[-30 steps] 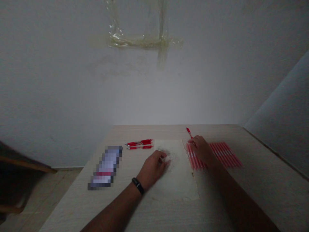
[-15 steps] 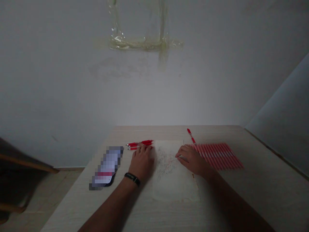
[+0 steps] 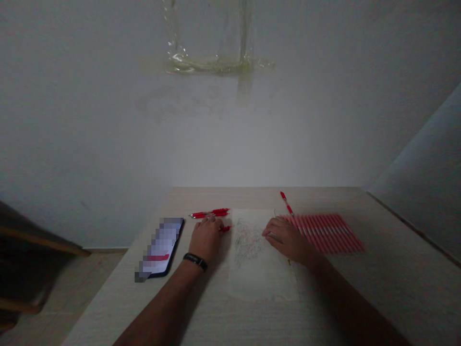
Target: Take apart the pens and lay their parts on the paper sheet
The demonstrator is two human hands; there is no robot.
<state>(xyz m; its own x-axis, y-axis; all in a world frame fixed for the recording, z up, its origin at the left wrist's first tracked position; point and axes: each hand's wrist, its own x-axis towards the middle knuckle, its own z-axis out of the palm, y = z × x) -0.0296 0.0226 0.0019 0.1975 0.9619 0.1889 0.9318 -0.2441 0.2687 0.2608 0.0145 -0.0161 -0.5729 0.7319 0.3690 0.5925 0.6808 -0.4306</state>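
A pale plaster wall (image 3: 230, 139) fills most of the view, with strips of clear tape (image 3: 212, 65) stuck high on it. Below it, a light wood tabletop (image 3: 392, 240) runs out from the wall, with a tiled floor (image 3: 86, 288) to its left and dark wooden furniture (image 3: 21, 250) at the far left edge.

A sheet of paper (image 3: 262, 283) lies flat in the middle of the tabletop, with dark scribbles (image 3: 248, 242) across its upper half. To its left lies a phone (image 3: 162, 247), its screen blurred out. Just right of the sheet, a neat row of red-striped pens (image 3: 324, 233) lies side by side, slanting across the wood. A lone red pen (image 3: 287, 203) lies beyond the right hand, near the top of the row.

The left hand (image 3: 206, 239), wearing a black wristband (image 3: 195, 261), rests palm-down beside the sheet's left edge. Its fingers (image 3: 209, 220) curl toward two red pens (image 3: 211, 212), and a red pen end (image 3: 225, 228) pokes out past them; whether that grip is closed on anything, I can't tell. The right hand (image 3: 286, 238) lies on the sheet, its grip closed on a small pale object (image 3: 273, 235), too dim to identify.
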